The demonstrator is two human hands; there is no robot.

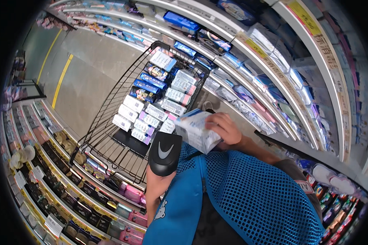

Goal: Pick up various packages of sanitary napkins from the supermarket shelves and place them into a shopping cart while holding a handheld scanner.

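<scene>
My left hand [157,181] is wrapped around a black handheld scanner [161,159] with a curved silver mark on top; most of its fingers are hidden beneath it. In my right hand [225,128] is a white and blue soft package [197,132], tilted close to my chest beside the scanner. Its far corner overlaps the near edge of a black wire shopping cart [105,100]. Inside the cart lie rows of packs: white packs [128,113] at the left, dark blue packs [146,85] towards the far end, and white and pink packs [179,96] at the right.
Tall shelves [270,55] with packaged goods and price strips curve along the right. A lower shelf [65,175] with small boxes and pink packs runs along the left. Grey floor [84,61] with yellow lines [63,79] lies beyond the cart. A blue mesh vest [257,188] covers my front.
</scene>
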